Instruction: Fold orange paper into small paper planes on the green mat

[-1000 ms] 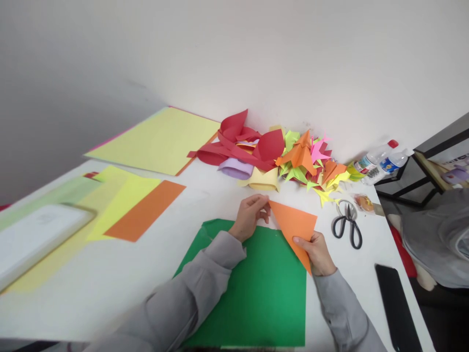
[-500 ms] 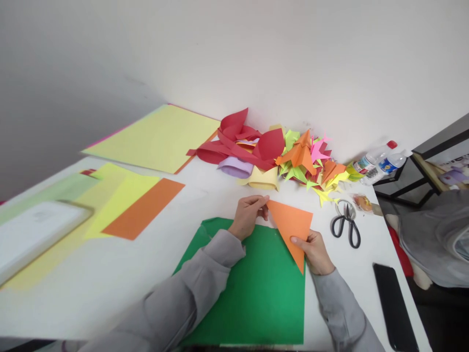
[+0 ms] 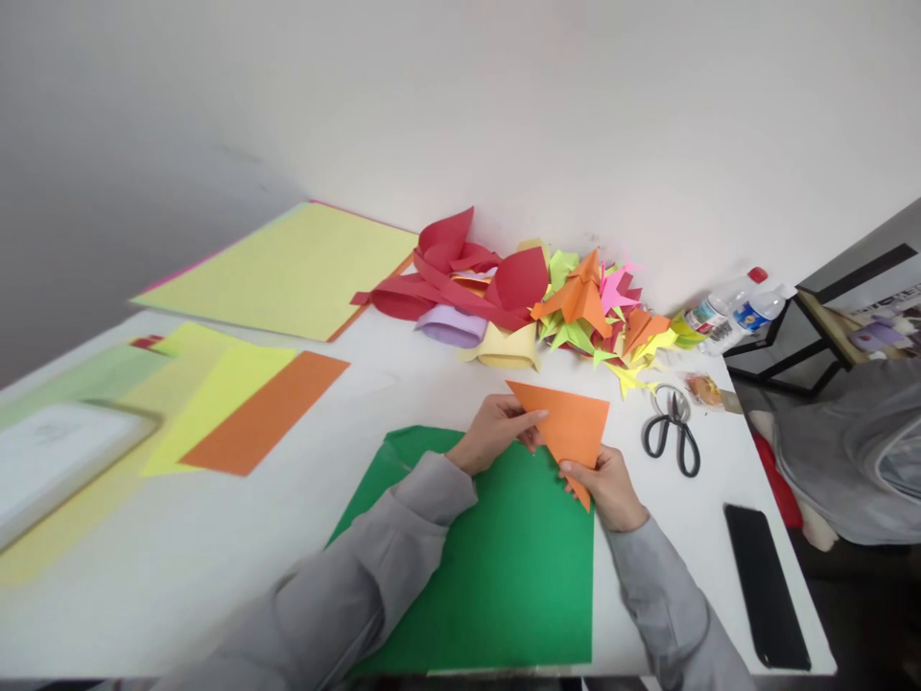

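Note:
A triangle of folded orange paper is held up between both hands, over the far edge of a green sheet. My left hand pinches its long edge near the upper left corner, thumb in front and fingers behind. Close to the lower tip, my right hand grips the paper with the thumb on its face and fingertips showing behind the edge. The green sheet lies flat on the white table under my forearms.
Black-handled scissors and a black phone lie to the right. At the back are red paper strips, folded paper pieces and plastic bottles. Yellow sheets, an orange strip and a white box are left.
My left hand has slid from the triangle's upper corner along its long edge. The right hand has moved slightly up and left, nearer the lower tip. The view has shifted a little.

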{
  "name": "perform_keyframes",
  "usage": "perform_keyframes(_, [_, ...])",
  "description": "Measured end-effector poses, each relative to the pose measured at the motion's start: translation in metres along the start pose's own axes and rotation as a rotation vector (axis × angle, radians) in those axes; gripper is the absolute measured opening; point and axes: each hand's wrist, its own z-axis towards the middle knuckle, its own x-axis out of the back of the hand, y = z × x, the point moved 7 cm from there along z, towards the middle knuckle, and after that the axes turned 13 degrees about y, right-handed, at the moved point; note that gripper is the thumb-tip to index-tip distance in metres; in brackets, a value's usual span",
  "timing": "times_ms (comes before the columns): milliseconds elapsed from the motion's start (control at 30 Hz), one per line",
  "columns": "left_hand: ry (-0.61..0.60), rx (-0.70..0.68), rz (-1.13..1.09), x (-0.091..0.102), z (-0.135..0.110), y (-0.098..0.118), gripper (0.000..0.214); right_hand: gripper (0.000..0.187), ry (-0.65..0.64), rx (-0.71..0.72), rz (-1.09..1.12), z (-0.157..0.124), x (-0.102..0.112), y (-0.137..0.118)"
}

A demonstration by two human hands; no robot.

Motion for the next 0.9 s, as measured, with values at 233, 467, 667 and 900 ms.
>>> perform_keyframes(233, [0.039,-0.034,0.004,0.003,0.001,0.003,0.036,0.030,-0.017,0.027,0.005,0.000,-0.002,-0.001])
perform_keyframes(467, [0.062,-0.040,0.000,0.005,0.002,0.003,0.034,0.033,-0.019,0.024,0.003,0.000,0.000,0.001])
perform_keyframes(667, [0.010,0.009,-0.064,0.007,0.005,-0.001,0.031,0.043,-0.013,0.075,0.024,0.000,0.001,0.001])
perform_keyframes(900, [-0.201,0.062,-0.018,-0.009,-0.005,-0.005,0.031,0.037,0.124,0.155,0.170,0.004,0.015,-0.003])
